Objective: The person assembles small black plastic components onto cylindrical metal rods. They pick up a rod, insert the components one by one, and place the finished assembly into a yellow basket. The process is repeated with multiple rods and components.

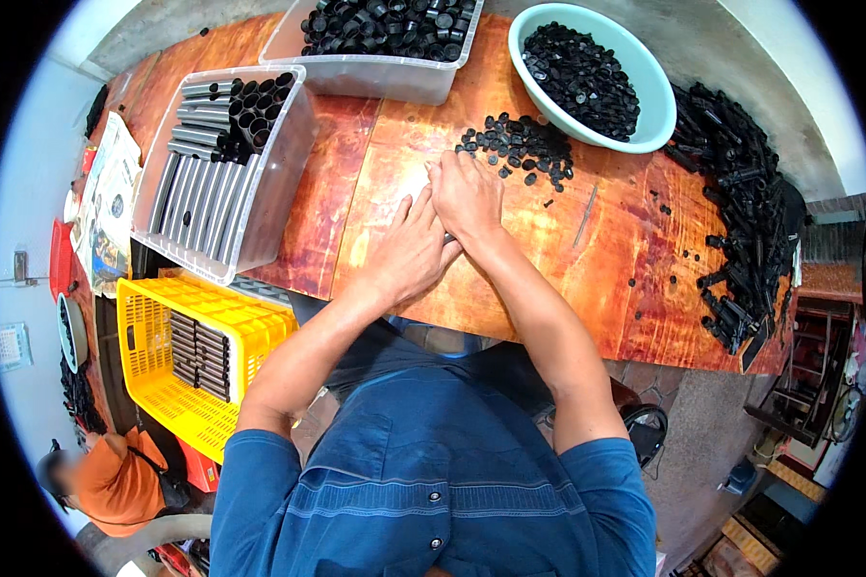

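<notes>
My left hand (pixel 409 252) rests low over the wooden table (pixel 375 173), palm down, its fingers curved forward. A small dark piece (pixel 448 238) shows between its thumb and my right wrist; most of it is hidden. My right hand (pixel 469 197) lies across the left fingers, its own fingers bent and drawn together, and what they hold is covered. Just beyond and to the right of it, small black caps (pixel 520 146) are scattered in a loose patch. A pale turquoise basin (pixel 656 120), full of similar small black parts, stands behind them.
A clear plastic bin (pixel 284 207) at left holds grey and black tubes; another clear bin (pixel 394 82) holds black cups. Black parts (pixel 741 192) heap along the right edge. A yellow crate (pixel 202 409) with tubes sits lower left. Someone in orange (pixel 120 486) is beyond it.
</notes>
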`<state>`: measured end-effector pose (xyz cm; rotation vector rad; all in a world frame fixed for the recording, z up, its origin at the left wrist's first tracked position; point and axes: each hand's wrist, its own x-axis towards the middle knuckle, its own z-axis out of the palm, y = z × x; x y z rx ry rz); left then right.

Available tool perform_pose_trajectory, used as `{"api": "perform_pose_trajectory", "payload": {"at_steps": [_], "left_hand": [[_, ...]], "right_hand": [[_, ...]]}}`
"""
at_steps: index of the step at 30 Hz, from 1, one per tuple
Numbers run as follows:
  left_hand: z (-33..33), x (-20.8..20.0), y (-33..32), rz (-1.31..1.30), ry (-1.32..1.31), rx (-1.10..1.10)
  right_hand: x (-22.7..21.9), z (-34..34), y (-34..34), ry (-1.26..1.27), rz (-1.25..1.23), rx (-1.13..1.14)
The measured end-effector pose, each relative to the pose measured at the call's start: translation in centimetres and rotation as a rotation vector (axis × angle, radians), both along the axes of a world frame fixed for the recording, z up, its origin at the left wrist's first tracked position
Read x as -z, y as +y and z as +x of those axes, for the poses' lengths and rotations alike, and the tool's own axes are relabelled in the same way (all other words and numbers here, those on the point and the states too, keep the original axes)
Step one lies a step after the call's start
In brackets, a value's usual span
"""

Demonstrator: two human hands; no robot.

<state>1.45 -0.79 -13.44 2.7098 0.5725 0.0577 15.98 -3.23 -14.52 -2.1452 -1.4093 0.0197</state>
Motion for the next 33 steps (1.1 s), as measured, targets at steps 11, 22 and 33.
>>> {"api": "perform_pose_trajectory", "payload": {"at_steps": [11,22,33], "left_hand": [[-0.2,0.6,-0.5,-0.083,-0.016,-0.047],[0.1,-0.2,0.2,-0.058,-0.014,0.011],[0.1,-0.1,2.9,0.113,-0.07,0.233]], "right_hand": [[0.4,-0.1,0.0,-0.029,0.024,-0.004],[0.2,0.5,0.3,0.078,0.017,0.013],[0.6,0.2,-1.4,0.004,0.054,0.079]]}}
